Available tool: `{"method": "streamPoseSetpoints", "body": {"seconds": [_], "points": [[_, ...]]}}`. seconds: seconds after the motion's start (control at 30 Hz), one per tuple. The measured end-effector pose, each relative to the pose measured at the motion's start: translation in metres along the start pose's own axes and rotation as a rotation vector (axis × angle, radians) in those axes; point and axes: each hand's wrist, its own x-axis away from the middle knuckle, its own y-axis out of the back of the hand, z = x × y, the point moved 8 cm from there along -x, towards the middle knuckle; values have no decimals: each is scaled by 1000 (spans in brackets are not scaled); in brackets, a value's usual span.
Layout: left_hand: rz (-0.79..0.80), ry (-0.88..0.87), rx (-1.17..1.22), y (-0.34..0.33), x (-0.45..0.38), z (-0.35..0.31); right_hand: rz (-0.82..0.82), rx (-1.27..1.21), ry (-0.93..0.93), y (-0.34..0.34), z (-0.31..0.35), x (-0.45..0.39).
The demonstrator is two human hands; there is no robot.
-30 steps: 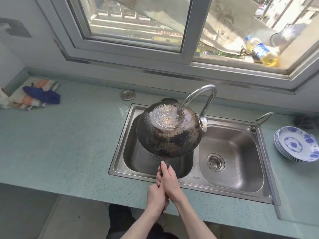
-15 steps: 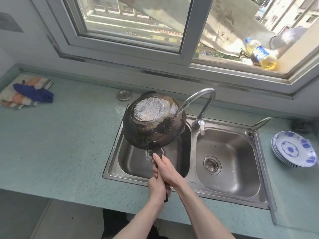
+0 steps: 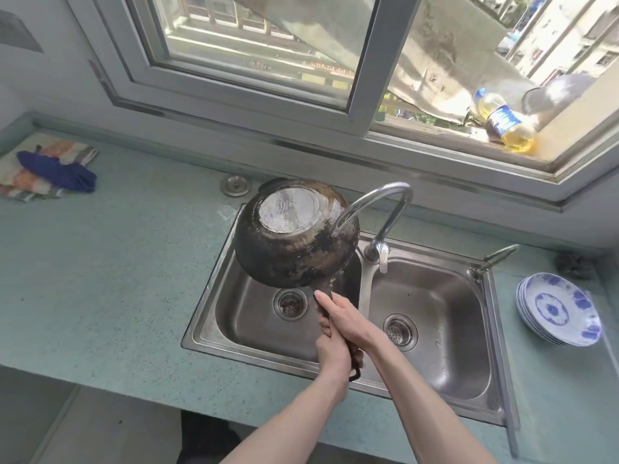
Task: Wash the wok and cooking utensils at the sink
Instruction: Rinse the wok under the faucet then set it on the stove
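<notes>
Now gripping wok (image 3: 296, 234) handle w/ both hands, right hand (image 3: 345, 318) ahead of left hand (image 3: 335, 354), fingers wrapped tight; wok tipped bottom-up over left basin of sink (image 3: 502, 346), under faucet (image 3: 375, 209).

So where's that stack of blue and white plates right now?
In the head view the stack of blue and white plates sits on the countertop at the far right, just beyond the right edge of the double sink, below a dark scrubber.

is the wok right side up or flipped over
Flipped over: the wok shows its blackened underside and pale flat base, held over the left sink basin by both hands on its handle.
</notes>
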Motion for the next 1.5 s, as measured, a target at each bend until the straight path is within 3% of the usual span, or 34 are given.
{"method": "streamPoseSetpoints", "body": {"seconds": [0.57,1.03,1.5], "points": [[-23,17,-13,-25,8,15,-39,-120,-39,26,-6,18],[54,47,1,-45,22,35,-94,2,-30,49,-7,47],[26,18,-128,-3,13,36,-148,-4,6,17,-27,38]]}}
